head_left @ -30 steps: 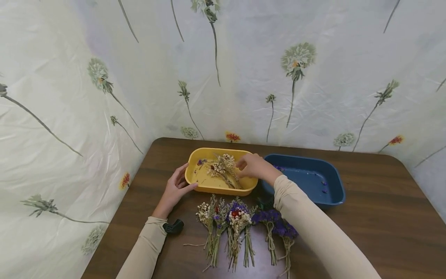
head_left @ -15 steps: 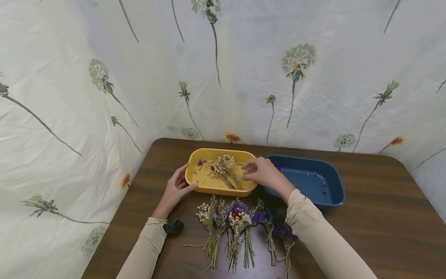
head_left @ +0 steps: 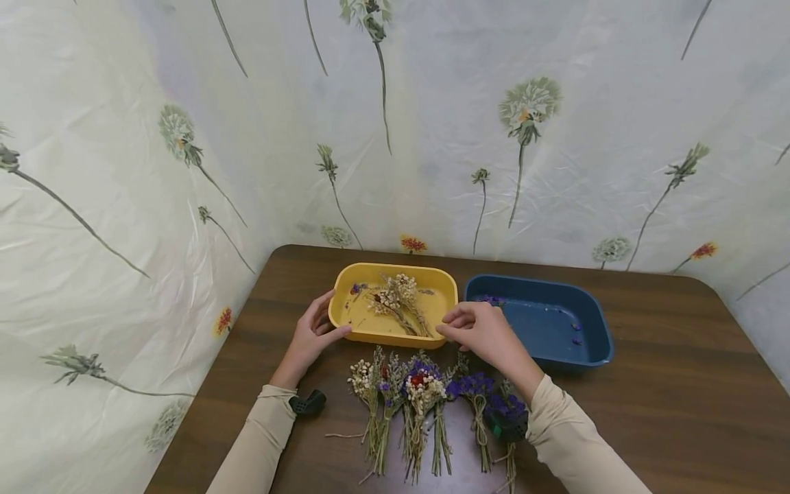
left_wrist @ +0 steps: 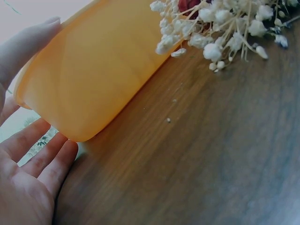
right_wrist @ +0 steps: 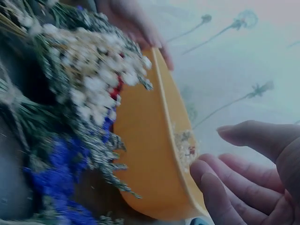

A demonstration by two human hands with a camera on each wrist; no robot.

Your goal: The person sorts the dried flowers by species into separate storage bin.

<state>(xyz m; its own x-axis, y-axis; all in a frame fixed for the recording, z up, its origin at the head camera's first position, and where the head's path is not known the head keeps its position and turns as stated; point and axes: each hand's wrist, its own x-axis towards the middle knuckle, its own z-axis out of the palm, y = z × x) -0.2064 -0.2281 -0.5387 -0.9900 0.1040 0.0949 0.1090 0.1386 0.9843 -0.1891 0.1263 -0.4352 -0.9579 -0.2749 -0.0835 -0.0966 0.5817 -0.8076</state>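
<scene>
My left hand [head_left: 313,339] grips the left end of a yellow plastic tray [head_left: 378,337], thumb over the front rim and fingers at the side. A small bunch of dried cream flowers [head_left: 401,295] lies inside, stems toward the front right. At the tray's right front corner is my right hand [head_left: 484,334], its fingers loosely bent with nothing between them. Just in front, several tied dried bouquets lie in a row, including a cream-and-red one [head_left: 422,391] and a purple one [head_left: 476,385]. The right wrist view shows relaxed fingers [right_wrist: 243,178] beside the tray.
A blue tray [head_left: 537,333] with scattered purple petals stands right of the yellow one. Loose twine [head_left: 343,433] and crumbs lie on the brown wooden table [head_left: 666,357]. Behind hangs a flower-printed sheet [head_left: 432,137].
My right hand has drawn back from inside the yellow tray, moving right and toward me to its front right corner. My left hand has stayed on the tray.
</scene>
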